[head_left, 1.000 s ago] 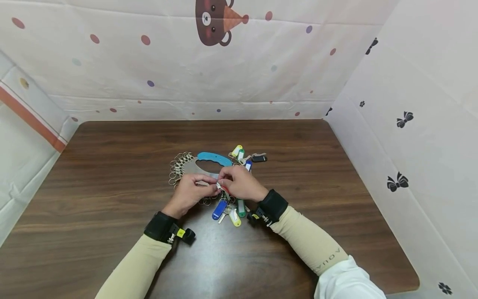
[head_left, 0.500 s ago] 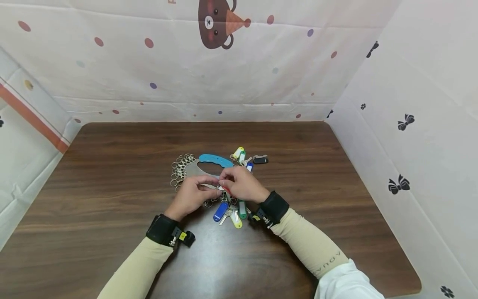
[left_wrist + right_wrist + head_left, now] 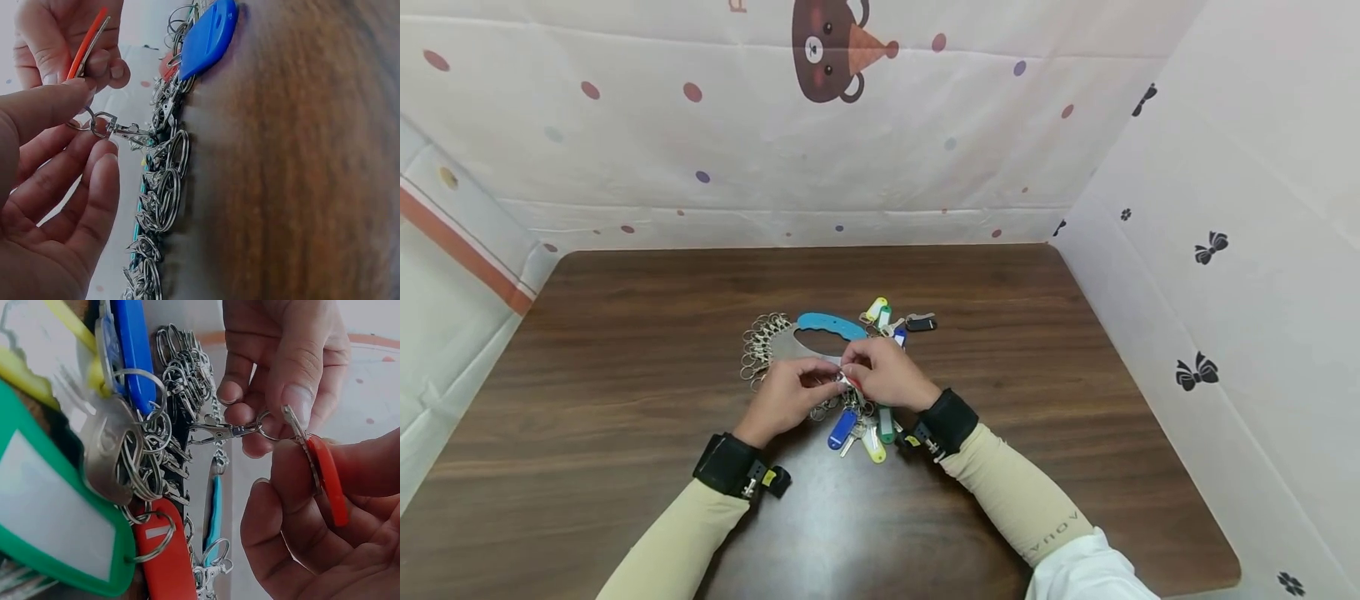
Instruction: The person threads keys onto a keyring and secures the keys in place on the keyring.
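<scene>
Both hands meet at the front edge of a silver key holder plate point(image 3: 784, 343) with a blue handle point(image 3: 831, 323). In the left wrist view, my left hand point(image 3: 62, 194) pinches a split ring point(image 3: 95, 127) between thumb and fingers. That ring is linked to a swivel clasp point(image 3: 131, 132) on the holder. My right hand point(image 3: 350, 506) pinches a red key tag point(image 3: 329, 481) together with a silver key point(image 3: 303, 442), beside the left thumb. From the right wrist it cannot be told whether the key's ring is fully through the clasp's ring.
Blue point(image 3: 842, 429), yellow point(image 3: 874, 442) and green point(image 3: 886, 425) tags with keys hang at the holder's front. Several empty clasps and rings point(image 3: 760, 346) line its left side. Behind the right hand lie more tagged keys and a black tag point(image 3: 921, 324) on the brown table point(image 3: 625, 400).
Both hands stay at the same spot on the holder, with only slight finger movement. The head view shifts a little.
</scene>
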Demonstrator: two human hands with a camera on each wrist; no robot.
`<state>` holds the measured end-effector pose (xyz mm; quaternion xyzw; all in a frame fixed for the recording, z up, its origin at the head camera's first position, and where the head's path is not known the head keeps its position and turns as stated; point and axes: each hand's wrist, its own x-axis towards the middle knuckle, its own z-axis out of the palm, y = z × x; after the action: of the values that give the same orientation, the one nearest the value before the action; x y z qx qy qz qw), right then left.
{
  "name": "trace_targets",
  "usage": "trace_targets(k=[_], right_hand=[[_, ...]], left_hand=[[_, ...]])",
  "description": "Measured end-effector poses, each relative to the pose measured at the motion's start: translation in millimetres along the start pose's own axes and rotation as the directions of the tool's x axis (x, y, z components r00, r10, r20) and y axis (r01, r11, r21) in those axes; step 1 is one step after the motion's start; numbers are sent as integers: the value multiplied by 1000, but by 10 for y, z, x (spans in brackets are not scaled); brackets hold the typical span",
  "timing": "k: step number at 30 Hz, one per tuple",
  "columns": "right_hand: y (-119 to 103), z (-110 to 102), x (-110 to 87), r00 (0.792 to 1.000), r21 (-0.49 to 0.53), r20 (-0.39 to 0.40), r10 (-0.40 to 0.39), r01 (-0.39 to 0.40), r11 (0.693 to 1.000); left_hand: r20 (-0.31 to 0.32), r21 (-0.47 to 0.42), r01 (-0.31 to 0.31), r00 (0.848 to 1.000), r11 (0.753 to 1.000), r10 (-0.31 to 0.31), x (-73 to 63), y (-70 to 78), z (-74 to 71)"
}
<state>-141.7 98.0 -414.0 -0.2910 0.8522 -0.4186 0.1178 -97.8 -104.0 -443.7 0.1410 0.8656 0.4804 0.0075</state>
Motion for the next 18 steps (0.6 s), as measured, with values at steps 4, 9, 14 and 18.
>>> trace_targets(k=[4,9,14,18], right_hand=[[-18,-15,-18,1000,10,8,19,-19,1000],[-63,-35,-32,999,3,-3,43,-43,999],[-88,-69,-39,998,24,-33,51,-50,998],[-78,-41,-67,997,64,-46,65,-62,996]], left_hand=[[16,21,-25,1000,999,24,-1,28,13],[-17,111,-63,998,992,65,2,72,45],[-47,227,-91,993,970,104,44,145,82],[-92,296,-113,985,949,146,15,162,129]])
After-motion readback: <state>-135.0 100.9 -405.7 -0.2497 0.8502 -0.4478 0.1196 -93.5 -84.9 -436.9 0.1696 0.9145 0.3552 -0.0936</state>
